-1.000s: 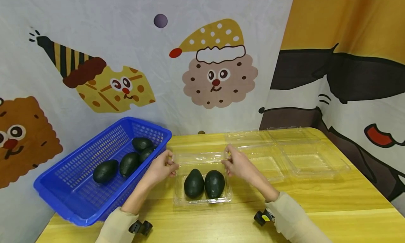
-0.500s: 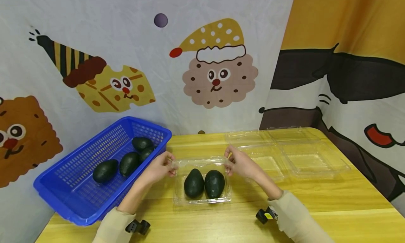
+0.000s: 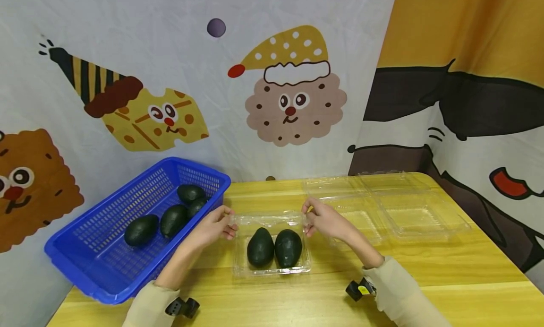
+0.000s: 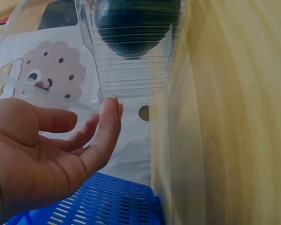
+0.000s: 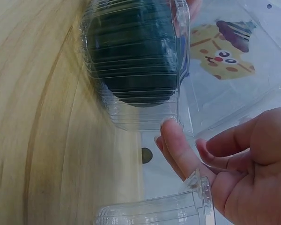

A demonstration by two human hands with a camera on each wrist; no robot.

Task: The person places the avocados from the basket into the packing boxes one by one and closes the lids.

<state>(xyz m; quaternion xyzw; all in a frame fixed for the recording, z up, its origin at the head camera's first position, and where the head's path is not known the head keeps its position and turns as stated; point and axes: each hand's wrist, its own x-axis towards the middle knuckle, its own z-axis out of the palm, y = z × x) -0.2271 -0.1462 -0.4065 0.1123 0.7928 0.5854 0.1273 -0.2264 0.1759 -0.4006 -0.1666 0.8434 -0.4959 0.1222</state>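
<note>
Two dark green avocados (image 3: 260, 247) lie side by side in a clear plastic clamshell box (image 3: 272, 272) on the table. The box's lid (image 3: 269, 219) stands raised from the back hinge, seen almost edge-on in the head view. My left hand (image 3: 216, 226) is at the back left corner; in the left wrist view its fingertips (image 4: 111, 102) touch the hinge corner, the thumb apart from them. My right hand (image 3: 325, 219) mirrors it at the back right corner, with fingertips (image 5: 170, 125) against the hinge end and the thumb apart.
A blue plastic basket (image 3: 106, 289) holding several avocados (image 3: 141, 230) stands at the left. Several clear plastic clamshell boxes (image 3: 418, 218) lie spread across the back right, one close behind my right hand. A printed cloth (image 3: 272, 166) hangs right behind the table's back edge.
Both hands have shifted slightly toward me at the back corners, and the lid's top edge shows lower in the head view. The box and avocados have stayed in place.
</note>
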